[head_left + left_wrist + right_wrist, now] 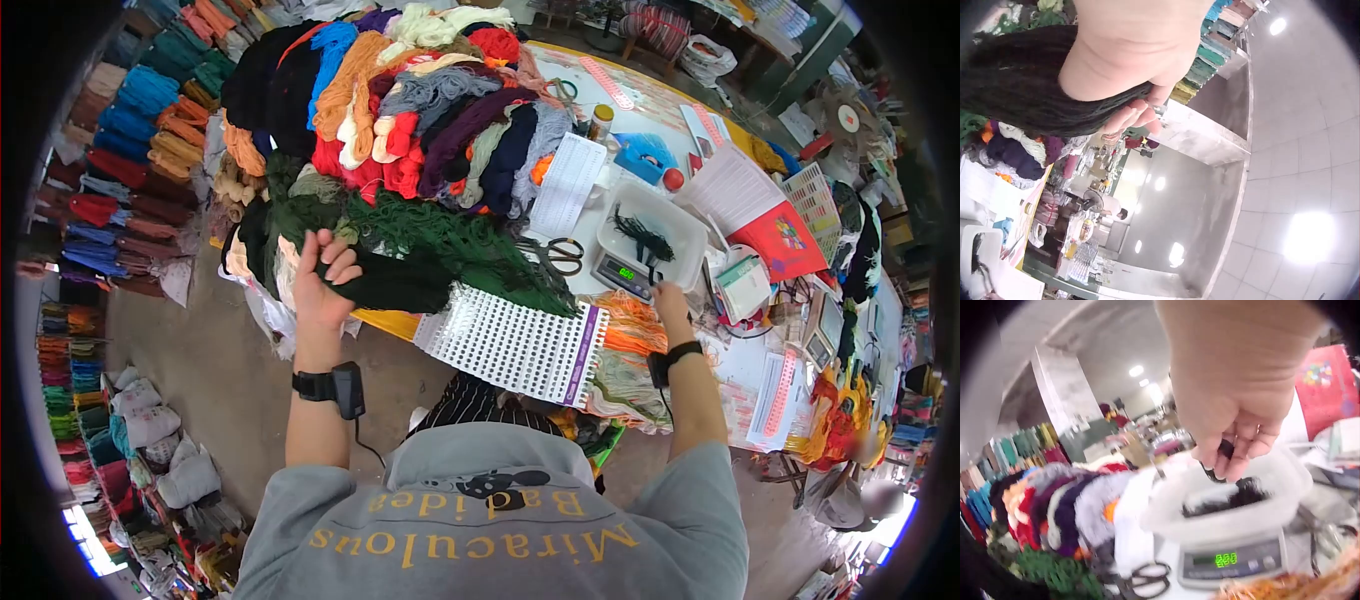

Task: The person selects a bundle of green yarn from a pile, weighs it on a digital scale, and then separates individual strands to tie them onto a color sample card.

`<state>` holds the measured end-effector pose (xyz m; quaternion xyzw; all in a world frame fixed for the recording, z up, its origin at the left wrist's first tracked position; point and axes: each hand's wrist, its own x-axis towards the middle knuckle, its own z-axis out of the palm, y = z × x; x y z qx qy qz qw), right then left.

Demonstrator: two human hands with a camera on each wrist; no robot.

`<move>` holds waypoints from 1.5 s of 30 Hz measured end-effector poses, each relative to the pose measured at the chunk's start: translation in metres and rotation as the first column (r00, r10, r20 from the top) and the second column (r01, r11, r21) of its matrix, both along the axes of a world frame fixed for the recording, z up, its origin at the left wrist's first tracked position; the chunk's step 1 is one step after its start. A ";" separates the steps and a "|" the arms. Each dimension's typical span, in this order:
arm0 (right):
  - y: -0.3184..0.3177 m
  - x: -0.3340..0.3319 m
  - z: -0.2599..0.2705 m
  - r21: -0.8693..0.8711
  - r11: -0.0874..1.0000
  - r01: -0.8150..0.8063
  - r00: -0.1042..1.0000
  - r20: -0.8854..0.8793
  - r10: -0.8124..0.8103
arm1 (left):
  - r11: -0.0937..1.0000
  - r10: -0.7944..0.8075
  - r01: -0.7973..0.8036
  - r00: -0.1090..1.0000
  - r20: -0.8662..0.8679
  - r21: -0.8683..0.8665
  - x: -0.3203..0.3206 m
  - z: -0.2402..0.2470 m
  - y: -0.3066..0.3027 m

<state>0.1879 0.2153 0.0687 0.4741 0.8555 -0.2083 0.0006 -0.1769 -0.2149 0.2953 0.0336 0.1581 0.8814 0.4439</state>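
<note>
My left hand [328, 278] grips a thick hank of very dark green yarn [1019, 81], which passes under the palm to the curled fingers in the left wrist view. More dark green yarn [450, 245] lies loose beside it along the table's near side. Over a white plastic tub [1169, 528], my right hand [1241, 437] pinches a short dark strand of yarn [1211, 473] between thumb and fingers. A small tangle of dark yarn [640, 238] lies inside the tub. Beneath it stands a digital scale [1235, 565] with lit green digits.
Scissors [565, 256] lie left of the scale. A punched white card [510, 340] hangs over the near edge beside orange yarn [635, 322]. Piled coloured skeins [420, 110] cover the back left. A red booklet [785, 243] and papers lie to the right.
</note>
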 end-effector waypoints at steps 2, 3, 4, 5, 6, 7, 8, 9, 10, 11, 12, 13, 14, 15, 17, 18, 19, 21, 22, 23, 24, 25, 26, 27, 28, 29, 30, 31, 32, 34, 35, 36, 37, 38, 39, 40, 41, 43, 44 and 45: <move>-0.020 0.004 -0.009 0.069 0.997 0.026 0.996 0.082 -0.031 | 0.995 0.029 -0.021 0.996 -0.082 0.094 -0.009 0.024 -0.010; -0.029 0.004 -0.007 0.064 0.998 0.021 0.996 0.084 -0.026 | 0.985 0.026 -0.009 0.995 -0.097 0.170 -0.012 0.034 -0.016; -0.038 0.005 -0.004 0.181 0.981 0.067 0.996 -0.077 -0.054 | 0.984 0.041 -0.021 0.993 -0.110 0.176 -0.015 0.045 -0.019; -0.048 0.003 0.003 0.288 0.948 0.132 0.969 -0.238 -0.062 | 0.982 0.055 -0.032 0.991 -0.123 0.184 -0.017 0.053 -0.021; -0.060 -0.004 0.018 0.313 0.948 0.048 0.946 -0.318 0.057 | 0.981 0.065 -0.042 0.991 -0.118 0.188 -0.019 0.056 -0.022; -0.070 -0.013 0.017 0.312 0.949 0.046 0.947 -0.315 0.057 | 0.981 0.065 -0.043 0.991 -0.115 0.187 -0.022 0.055 -0.021; -0.079 -0.022 0.012 0.135 0.986 -0.094 0.945 -0.299 0.131 | 0.985 0.064 -0.043 0.990 -0.123 0.165 -0.025 0.054 -0.020; -0.088 -0.032 0.005 -0.050 0.972 -0.229 0.933 -0.297 0.204 | 0.989 0.062 -0.043 0.990 -0.130 0.142 -0.027 0.053 -0.018; -0.098 -0.045 -0.003 -0.068 0.941 -0.331 0.904 -0.310 0.295 | 0.991 0.059 -0.044 0.991 -0.123 0.126 -0.027 0.052 -0.015; -0.107 -0.060 -0.014 -0.085 0.899 -0.429 0.865 -0.326 0.382 | 0.992 0.058 -0.043 0.991 -0.122 0.122 -0.030 0.051 -0.013; -0.116 -0.076 -0.025 -0.099 0.855 -0.510 0.822 -0.348 0.450 | 0.993 0.049 -0.034 0.990 -0.132 0.113 -0.033 0.049 -0.012; -0.123 -0.090 -0.037 -0.112 0.802 -0.586 0.774 -0.371 0.514 | 0.994 0.041 -0.026 0.989 -0.142 0.102 -0.036 0.048 -0.011; -0.130 -0.102 -0.051 -0.120 0.802 -0.585 0.775 -0.373 0.510 | 0.995 0.039 -0.026 0.989 -0.140 0.094 -0.038 0.048 -0.011; -0.137 -0.114 -0.062 -0.101 0.778 -0.621 0.757 -0.334 0.561 | 0.996 0.039 -0.027 0.990 -0.139 0.086 -0.039 0.049 -0.011; -0.145 -0.134 -0.074 -0.087 0.748 -0.658 0.733 -0.299 0.611 | 0.997 0.042 -0.032 0.989 -0.141 0.072 -0.043 0.049 -0.013; -0.148 -0.144 -0.075 -0.113 0.744 -0.659 0.748 -0.205 0.631 | 0.998 0.038 -0.031 0.988 -0.148 0.050 -0.044 0.048 -0.015; -0.151 -0.153 -0.076 -0.137 0.741 -0.657 0.753 -0.110 0.648 | 0.999 0.035 -0.031 0.987 -0.155 0.030 -0.046 0.048 -0.017; -0.154 -0.164 -0.079 -0.162 0.748 -0.644 0.762 -0.047 0.646 | 0.999 0.039 -0.038 0.989 -0.144 0.011 -0.046 0.043 -0.020; -0.153 -0.169 -0.080 -0.172 0.743 -0.647 0.758 -0.036 0.651 | 0.999 0.043 -0.043 0.990 -0.132 -0.001 -0.046 0.041 -0.022; -0.153 -0.173 -0.076 -0.180 0.740 -0.648 0.755 -0.022 0.656 | 0.999 0.045 -0.047 0.992 -0.120 -0.011 -0.047 0.037 -0.023; -0.152 -0.171 -0.071 -0.134 0.753 -0.644 0.765 -0.089 0.638 | 0.999 0.049 -0.051 0.992 -0.112 -0.011 -0.049 0.034 -0.025; -0.151 -0.168 -0.065 -0.136 0.752 -0.646 0.763 -0.084 0.641 | 0.999 0.053 -0.054 0.993 -0.107 -0.009 -0.050 0.031 -0.025; -0.149 -0.161 -0.061 -0.162 0.777 -0.609 0.784 -0.276 0.557 | 0.998 0.056 -0.057 0.994 -0.089 -0.009 -0.052 0.028 -0.026; -0.145 -0.153 -0.056 -0.196 0.796 -0.573 0.772 -0.453 0.445 | 0.998 0.058 -0.059 0.996 -0.071 -0.007 -0.052 0.025 -0.026; -0.140 -0.141 -0.049 -0.345 0.766 -0.542 0.767 -0.576 0.283 | 0.999 0.051 -0.051 0.997 -0.059 0.009 -0.054 0.020 -0.025; -0.137 -0.127 -0.030 -0.449 0.738 -0.504 0.783 -0.599 0.170 | 0.998 0.054 -0.054 0.997 -0.050 0.016 -0.055 0.017 -0.024; -0.133 -0.110 -0.015 -0.619 0.677 -0.399 0.841 -0.541 0.002 | 0.998 0.059 -0.059 0.997 -0.043 0.003 -0.056 0.014 -0.022; -0.128 -0.091 -0.006 -0.764 0.580 -0.283 0.879 -0.448 -0.162 | 0.998 0.060 -0.060 0.998 -0.035 -0.010 -0.055 0.012 -0.020; -0.123 -0.070 -0.001 -0.764 0.585 -0.272 0.882 -0.441 -0.166 | 0.999 0.049 -0.049 0.998 -0.039 -0.008 -0.055 0.010 -0.016; -0.116 -0.022 0.005 -0.891 0.454 -0.026 0.886 -0.231 -0.402 | 0.999 0.038 -0.039 0.999 -0.032 -0.017 -0.054 0.006 -0.009; -0.115 0.001 0.004 -0.891 0.454 -0.009 0.882 -0.221 -0.416 | 0.999 0.036 -0.037 0.999 -0.036 -0.029 -0.053 0.004 -0.006; -0.115 0.024 -0.003 -0.879 0.465 0.104 0.858 -0.158 -0.490 | 0.999 0.029 -0.030 0.999 -0.040 -0.035 -0.053 0.003 -0.002; -0.115 0.046 -0.010 -0.859 0.465 0.215 0.821 -0.099 -0.562 | 0.999 0.012 -0.013 0.999 -0.032 -0.035 -0.053 0.002 0.002; -0.114 0.068 -0.021 -0.843 0.476 0.250 0.813 -0.084 -0.576 | 0.999 -0.007 0.006 1.000 -0.030 -0.033 -0.053 0.002 0.005; -0.113 0.084 -0.033 -0.843 0.471 0.260 0.805 -0.080 -0.588 | 0.999 -0.023 0.022 0.999 -0.032 -0.032 -0.052 0.002 0.009; -0.113 0.098 -0.043 -0.814 0.497 0.300 0.803 -0.065 -0.592 | 0.999 -0.034 0.032 0.999 -0.032 -0.037 -0.052 0.002 0.013; -0.115 0.108 -0.053 -0.784 0.521 0.338 0.802 -0.049 -0.595 | 0.998 -0.046 0.044 0.998 -0.031 -0.040 -0.051 0.003 0.017; -0.117 0.116 -0.077 -0.762 0.558 0.327 0.813 -0.073 -0.577 | 0.996 -0.065 0.063 0.997 -0.034 -0.060 -0.049 0.004 0.024; -0.120 0.120 -0.099 -0.680 0.689 0.250 0.848 -0.189 -0.494 | 0.995 -0.074 0.072 0.997 -0.033 -0.063 -0.047 0.004 0.028; -0.123 0.111 -0.094 -0.576 0.800 0.167 0.873 -0.292 -0.392 | 0.994 -0.080 0.078 0.996 -0.035 -0.073 -0.045 0.005 0.031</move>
